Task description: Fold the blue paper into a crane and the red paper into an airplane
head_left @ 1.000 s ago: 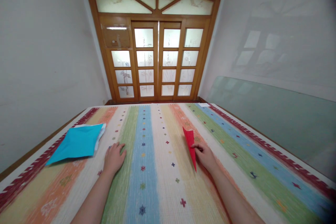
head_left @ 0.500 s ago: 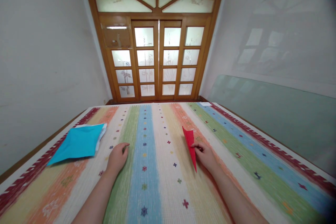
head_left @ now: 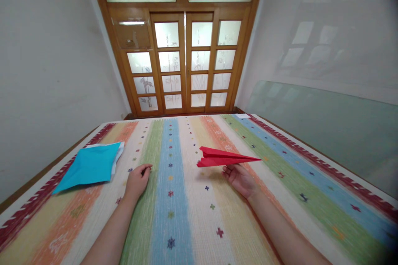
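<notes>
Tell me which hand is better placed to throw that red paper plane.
The right hand, probably. It already holds the red paper plane from beneath, lifted off the striped mat. The left hand rests on the mat, loosely curled, nearer the blue paper sheets.

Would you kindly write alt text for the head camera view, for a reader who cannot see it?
A person's right hand holds a red paper plane just above a striped rug, while the left hand rests on the rug near a sheet of blue paper. Wooden glazed doors stand behind.
</notes>
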{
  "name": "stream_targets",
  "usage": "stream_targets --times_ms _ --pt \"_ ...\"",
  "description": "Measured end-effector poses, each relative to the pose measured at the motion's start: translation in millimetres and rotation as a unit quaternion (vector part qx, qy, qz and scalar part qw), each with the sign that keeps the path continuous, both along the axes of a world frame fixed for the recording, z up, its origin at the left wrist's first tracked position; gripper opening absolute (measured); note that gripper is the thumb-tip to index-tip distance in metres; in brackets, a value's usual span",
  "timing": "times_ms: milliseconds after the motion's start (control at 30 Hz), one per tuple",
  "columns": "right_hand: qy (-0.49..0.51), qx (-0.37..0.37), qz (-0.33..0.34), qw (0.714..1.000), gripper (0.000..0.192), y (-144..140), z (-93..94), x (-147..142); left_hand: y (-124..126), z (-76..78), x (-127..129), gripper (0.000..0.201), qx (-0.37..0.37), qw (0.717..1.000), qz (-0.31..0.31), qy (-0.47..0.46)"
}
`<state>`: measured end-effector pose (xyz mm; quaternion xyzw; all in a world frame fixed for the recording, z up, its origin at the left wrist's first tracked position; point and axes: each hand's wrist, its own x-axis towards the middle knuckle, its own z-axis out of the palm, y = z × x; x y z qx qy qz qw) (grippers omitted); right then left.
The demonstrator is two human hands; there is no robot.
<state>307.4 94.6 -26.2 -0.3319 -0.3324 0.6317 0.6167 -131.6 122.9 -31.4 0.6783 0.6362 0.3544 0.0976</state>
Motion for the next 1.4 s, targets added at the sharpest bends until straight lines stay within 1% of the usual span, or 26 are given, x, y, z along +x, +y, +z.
stream_targets --times_ms 167,300,433,600,867,1067,1233,1400 --pt "-0.004 -0.022 0.021 1.000 0.013 1 -1.6 -3 -2 1.8 0 0.033 0.004 1.000 0.018 -0.007" --pt "-0.026 -0.038 0.065 0.997 0.014 -5 2.6 -12 -3 3.4 2 0.031 0.007 1.000 0.013 0.004" --pt "-0.036 -0.039 0.106 0.993 0.014 -11 8.6 -22 -3 4.5 4 0.030 0.005 1.000 0.006 0.017" --pt "-0.054 -0.037 0.126 0.990 0.012 -13 10.2 -25 -3 4.8 5 0.029 0.007 1.000 0.014 0.022" --pt "-0.081 -0.004 0.137 0.987 0.009 -11 6.5 -24 0 -0.7 3 0.030 0.012 0.999 0.010 0.032" --pt "-0.099 0.015 0.129 0.987 0.011 -10 5.1 -22 -1 -0.7 5 0.031 0.017 0.997 0.005 0.075" --pt "-0.111 0.029 0.118 0.986 0.015 -7 2.8 -23 -8 1.8 16 0.029 0.016 0.991 0.000 0.136" --pt "-0.120 0.051 0.089 0.987 0.021 2 3.1 -22 -9 2.5 36 0.028 0.002 0.982 0.024 0.189"
